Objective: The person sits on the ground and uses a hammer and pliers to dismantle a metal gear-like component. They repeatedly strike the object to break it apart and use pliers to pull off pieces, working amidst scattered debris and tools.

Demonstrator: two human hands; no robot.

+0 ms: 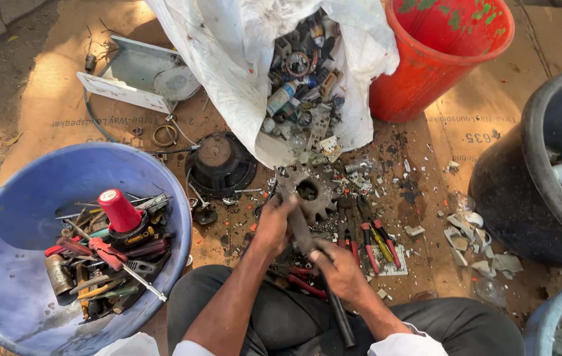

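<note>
Dark steel is filling both of my hands: my right hand (342, 269) is clenching the lower shaft of a long dark tool (324, 280), and my left hand (273, 224) is gripping it higher up, just below the toothed gear (309, 191) lying on the cardboard (57, 99) in front of my knees. I am judging that the tool could be slipping off the gear's teeth, since its tip is resting on oily metal, and my left knuckles would then be hitting those teeth. White shards (475, 247) are lying to my right, and I could be cutting myself on them if I am leaning that way. Red-handled pliers (376, 247) are lying just beside my right hand, over a small pale card.

To my left a blue tub (17, 217) is holding mixed hand tools and a red cap. Beyond the gear a white sack (228, 59) is spilling small cylinders and scrap parts. The cardboard is showing upside-down printed lettering in dark ink. Farther off, an orange-red bucket (426, 72) is standing, green-speckled inside.
</note>
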